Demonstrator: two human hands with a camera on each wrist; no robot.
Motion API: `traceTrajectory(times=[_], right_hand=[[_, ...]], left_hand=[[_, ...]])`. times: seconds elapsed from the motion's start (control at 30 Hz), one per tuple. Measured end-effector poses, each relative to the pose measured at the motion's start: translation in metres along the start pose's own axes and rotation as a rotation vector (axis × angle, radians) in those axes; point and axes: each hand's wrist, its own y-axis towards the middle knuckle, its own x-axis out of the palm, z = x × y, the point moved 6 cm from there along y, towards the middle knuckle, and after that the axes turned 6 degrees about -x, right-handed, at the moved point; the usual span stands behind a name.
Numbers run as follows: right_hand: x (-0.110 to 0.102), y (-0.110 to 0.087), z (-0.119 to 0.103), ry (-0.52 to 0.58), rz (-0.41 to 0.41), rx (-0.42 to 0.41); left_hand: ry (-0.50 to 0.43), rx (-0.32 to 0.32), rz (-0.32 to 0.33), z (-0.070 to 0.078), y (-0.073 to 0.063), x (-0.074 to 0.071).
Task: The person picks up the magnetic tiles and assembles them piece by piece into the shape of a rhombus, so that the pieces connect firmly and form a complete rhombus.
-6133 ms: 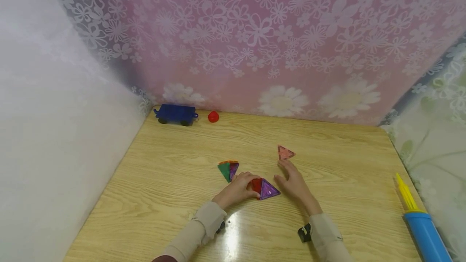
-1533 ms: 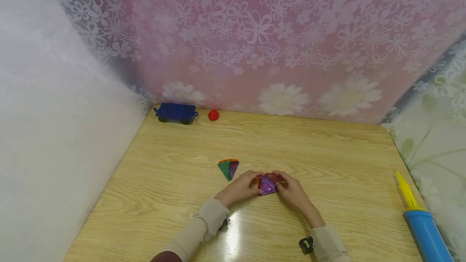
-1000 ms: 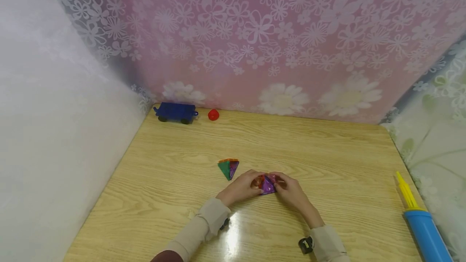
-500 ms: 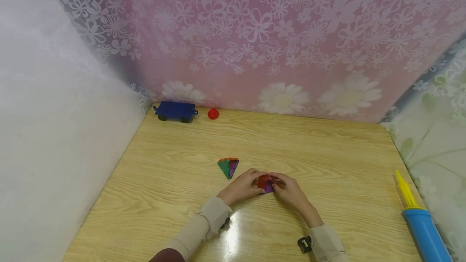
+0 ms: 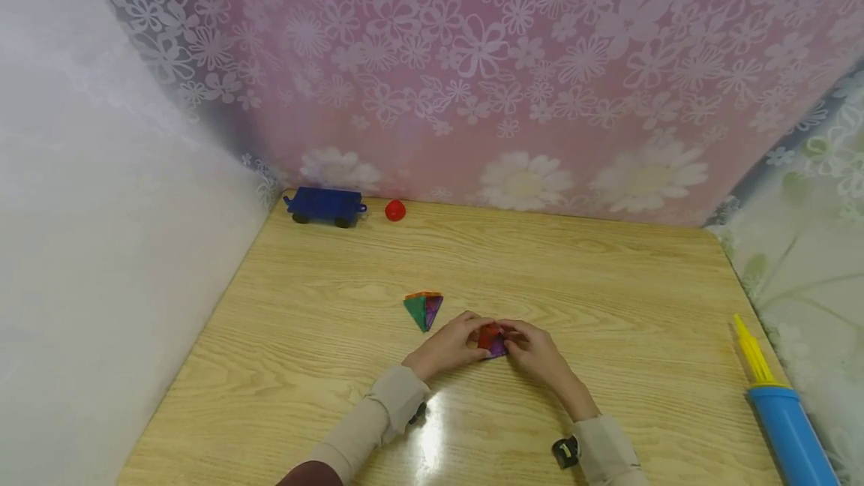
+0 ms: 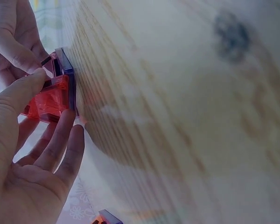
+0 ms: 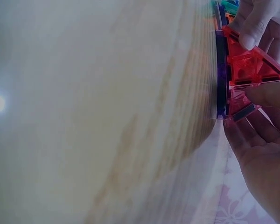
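Note:
My left hand (image 5: 445,349) pinches a red triangular magnetic tile (image 6: 47,100) between thumb and fingers. This tile leans up from a purple triangular tile (image 7: 221,74) that lies flat on the table. From the other side, my right hand (image 5: 538,353) pinches a pink tile (image 7: 238,100), also raised along the purple one, its edge meeting the red tile. In the head view my fingers hide most of this small pointed shape. Just up and left stands a finished-looking little pyramid (image 5: 416,313) with green, purple and orange faces.
At the back left of the wooden table (image 5: 304,336) a dark blue toy wagon (image 5: 327,205) stands beside a small red domed piece (image 5: 395,210). A blue and yellow hand pump (image 5: 783,418) lies along the right edge. Walls border the left and back.
My right hand has taken the pink tile from the table and brought it to the purple one. The pink and red tiles have since tilted up together. The last half second shows almost no motion.

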Motion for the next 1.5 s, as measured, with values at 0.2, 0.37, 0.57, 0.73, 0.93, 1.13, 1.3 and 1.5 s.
traceTrajectory(times=[0.2, 0.37, 0.57, 0.73, 0.93, 1.13, 1.3, 1.5], right_hand=[[-0.002, -0.002, 0.001, 0.009, 0.000, -0.024], [-0.006, -0.004, 0.004, -0.002, -0.014, 0.006], [-0.008, -0.003, -0.001, 0.020, -0.037, -0.022], [-0.005, 0.000, -0.004, -0.005, -0.059, -0.079], [-0.003, 0.001, -0.005, -0.055, -0.043, -0.144], [-0.005, 0.000, -0.003, -0.097, -0.026, -0.145], [-0.006, -0.001, -0.001, -0.110, -0.013, -0.134], [-0.006, -0.001, 0.001, -0.108, -0.013, -0.102]], left_hand=[[-0.021, -0.010, 0.002, -0.002, 0.002, 0.001], [-0.018, -0.015, 0.004, -0.004, 0.005, 0.001], [0.027, -0.007, 0.006, -0.003, 0.006, 0.000], [0.038, 0.003, 0.006, 0.000, 0.006, -0.001], [0.045, 0.022, 0.025, 0.001, 0.006, -0.002], [0.028, 0.002, 0.036, 0.001, 0.003, -0.010], [0.010, -0.027, 0.076, -0.003, 0.003, -0.025], [-0.010, -0.017, 0.170, -0.002, 0.000, -0.051]])
